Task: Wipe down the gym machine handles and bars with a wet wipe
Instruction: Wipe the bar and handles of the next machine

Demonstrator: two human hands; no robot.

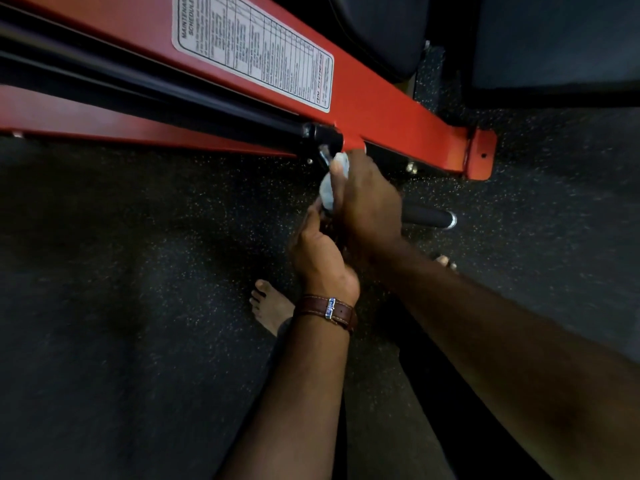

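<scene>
Much of the action is buried under the two hands. The right hand (363, 202) is wrapped around a crumpled white wet wipe (329, 188), fingers curled over it and pressing it against a short metal bar (323, 155) that hangs below the black pivot fitting (322, 133) on the red machine frame (381, 109). Only the upper stub of that bar shows; the rest disappears behind the wipe and the knuckles. The left hand (318, 247) sits just beneath and against the right one, fingers curled inward, but what they close on is hidden, so I cannot tell whether it grips the bar or nothing at all. A black rubber handle grip (429, 216) with a pale end cap pokes out to the right from behind the right hand; how it joins the bar is covered.

On the frame is a white sticker (252, 46) headed "MAINTENANCE SCHEDULE", the first word cut at the top edge; its table of small print is too blurred to read, and a line along one end seems to end in "FITNESS". The left wrist wears a brown leather watch strap (325, 310) whose small blue buckle tag carries writing too tiny to make out.

Below, a bare foot (270, 306) stands on dark speckled rubber flooring (138, 254); toes of the other foot (445, 261) peek past the right forearm. A black padded seat (381, 29) is cut off at the top.
</scene>
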